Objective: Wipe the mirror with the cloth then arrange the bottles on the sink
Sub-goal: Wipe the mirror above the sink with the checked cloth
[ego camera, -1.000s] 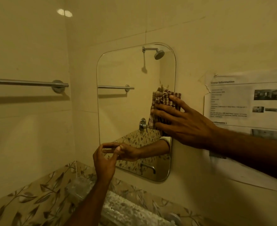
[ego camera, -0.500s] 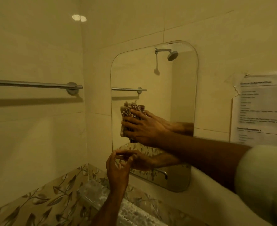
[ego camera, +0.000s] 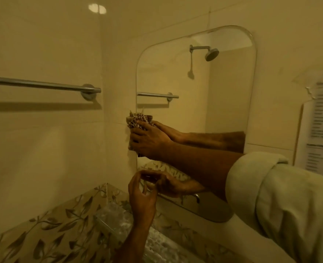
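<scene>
Single head view, wide-angle, worn on the person's head. Faces forward and slightly down into a tiled wall corner, close to the mirror [ego camera: 204,111], which fills the centre-right. Towel rail [ego camera: 43,85] sits at left, a paper notice [ego camera: 322,126] at the right edge. No second view.

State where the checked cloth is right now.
In the head view, the checked cloth is under the right hand, pressed against the mirror's left edge.
</scene>
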